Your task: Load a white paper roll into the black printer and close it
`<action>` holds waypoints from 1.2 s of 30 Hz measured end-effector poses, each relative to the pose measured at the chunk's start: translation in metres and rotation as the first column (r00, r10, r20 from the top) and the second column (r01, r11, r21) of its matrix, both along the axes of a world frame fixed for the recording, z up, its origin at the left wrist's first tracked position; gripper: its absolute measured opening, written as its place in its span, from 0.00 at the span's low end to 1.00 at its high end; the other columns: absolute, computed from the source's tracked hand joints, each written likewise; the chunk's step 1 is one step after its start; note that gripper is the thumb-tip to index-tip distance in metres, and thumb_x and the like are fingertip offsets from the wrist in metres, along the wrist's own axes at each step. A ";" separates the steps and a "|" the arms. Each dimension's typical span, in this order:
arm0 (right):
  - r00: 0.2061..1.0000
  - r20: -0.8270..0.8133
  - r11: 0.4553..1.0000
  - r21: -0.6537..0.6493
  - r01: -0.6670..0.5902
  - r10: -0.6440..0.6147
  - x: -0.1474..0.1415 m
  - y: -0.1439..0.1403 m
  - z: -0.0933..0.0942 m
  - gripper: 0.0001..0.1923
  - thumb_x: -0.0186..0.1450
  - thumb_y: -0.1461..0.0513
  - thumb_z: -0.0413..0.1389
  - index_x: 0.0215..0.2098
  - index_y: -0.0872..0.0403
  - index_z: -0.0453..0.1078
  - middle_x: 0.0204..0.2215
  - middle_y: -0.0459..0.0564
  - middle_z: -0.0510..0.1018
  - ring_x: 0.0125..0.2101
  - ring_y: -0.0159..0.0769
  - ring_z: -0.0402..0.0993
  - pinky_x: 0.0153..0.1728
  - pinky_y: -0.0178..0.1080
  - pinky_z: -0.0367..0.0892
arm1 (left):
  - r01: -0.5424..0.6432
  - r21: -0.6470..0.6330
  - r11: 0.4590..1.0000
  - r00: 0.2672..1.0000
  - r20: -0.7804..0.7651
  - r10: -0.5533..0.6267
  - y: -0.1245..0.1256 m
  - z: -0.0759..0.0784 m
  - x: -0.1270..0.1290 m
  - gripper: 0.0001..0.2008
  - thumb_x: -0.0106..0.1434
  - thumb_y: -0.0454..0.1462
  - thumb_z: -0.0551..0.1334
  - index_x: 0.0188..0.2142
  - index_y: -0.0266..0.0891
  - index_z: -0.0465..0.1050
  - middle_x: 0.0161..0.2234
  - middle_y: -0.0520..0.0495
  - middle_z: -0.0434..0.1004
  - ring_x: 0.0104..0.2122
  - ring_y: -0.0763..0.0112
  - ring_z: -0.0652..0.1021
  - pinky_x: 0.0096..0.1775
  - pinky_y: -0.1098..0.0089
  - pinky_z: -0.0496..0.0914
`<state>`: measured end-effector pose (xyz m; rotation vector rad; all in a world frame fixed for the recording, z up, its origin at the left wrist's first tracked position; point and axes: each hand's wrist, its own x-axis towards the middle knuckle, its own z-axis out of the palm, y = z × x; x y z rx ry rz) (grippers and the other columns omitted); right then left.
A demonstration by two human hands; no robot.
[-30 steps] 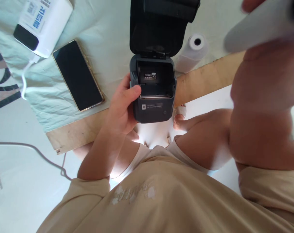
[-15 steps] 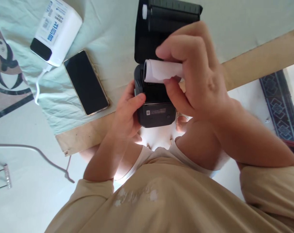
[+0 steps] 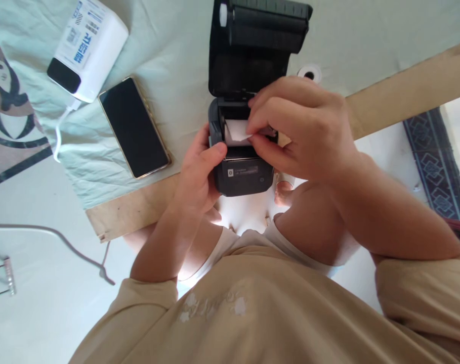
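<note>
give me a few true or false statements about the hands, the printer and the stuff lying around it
1. The printer has its lid open. True.
2. The right hand holds the paper roll at the open bay. True.
3. The left hand rests on the phone. False: it grips the printer's left side; the phone lies apart on the cloth.
4. The phone screen is lit. False: it is dark.
5. A second paper roll stands behind the right hand. True.
</note>
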<state>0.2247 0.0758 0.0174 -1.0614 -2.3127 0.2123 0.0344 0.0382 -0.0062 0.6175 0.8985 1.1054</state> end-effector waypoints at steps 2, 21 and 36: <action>0.998 -0.047 0.995 0.094 -0.026 0.030 0.001 -0.002 -0.001 0.08 0.71 0.62 0.50 0.37 0.49 0.70 0.39 0.47 0.80 0.39 0.36 0.75 0.41 0.43 0.69 | 0.002 0.004 1.000 1.000 0.005 -0.002 0.000 0.000 0.001 0.13 0.63 0.43 0.71 0.46 0.43 0.79 0.40 0.47 0.85 0.54 0.53 0.84 0.49 0.60 0.82; 0.985 -0.099 0.978 0.167 -0.123 0.140 0.006 -0.023 0.000 0.02 0.71 0.62 0.57 0.39 0.52 0.71 0.31 0.46 0.74 0.31 0.29 0.65 0.32 0.38 0.62 | 0.047 0.134 0.990 0.995 -0.090 -0.035 0.003 -0.011 -0.002 0.24 0.51 0.38 0.79 0.47 0.45 0.76 0.38 0.52 0.85 0.37 0.65 0.85 0.39 0.67 0.82; 0.977 -0.190 0.994 0.071 -0.083 0.095 0.013 -0.021 0.001 0.06 0.70 0.60 0.58 0.38 0.48 0.78 0.40 0.44 0.81 0.36 0.30 0.76 0.34 0.38 0.71 | 0.065 0.123 0.990 0.982 -0.185 -0.042 0.001 -0.011 -0.004 0.28 0.52 0.42 0.78 0.52 0.49 0.75 0.49 0.46 0.84 0.53 0.50 0.83 0.53 0.55 0.81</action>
